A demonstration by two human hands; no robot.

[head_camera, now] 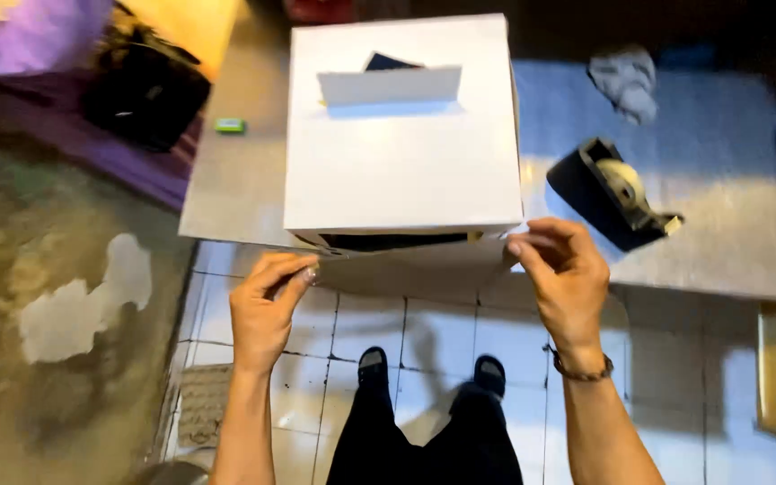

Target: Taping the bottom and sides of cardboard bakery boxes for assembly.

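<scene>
My left hand (267, 310) and right hand (563, 278) pinch the flap (415, 268) of a white box (401, 162); thin card, light, bends easily, best held at corners.

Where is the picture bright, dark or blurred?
Head view: the white box is brightly lit and nearly washed out; the top edge lies dark; the floor at left looks smeared; both hands, left hand and right hand, and the tape dispenser are fairly sharp.
</scene>
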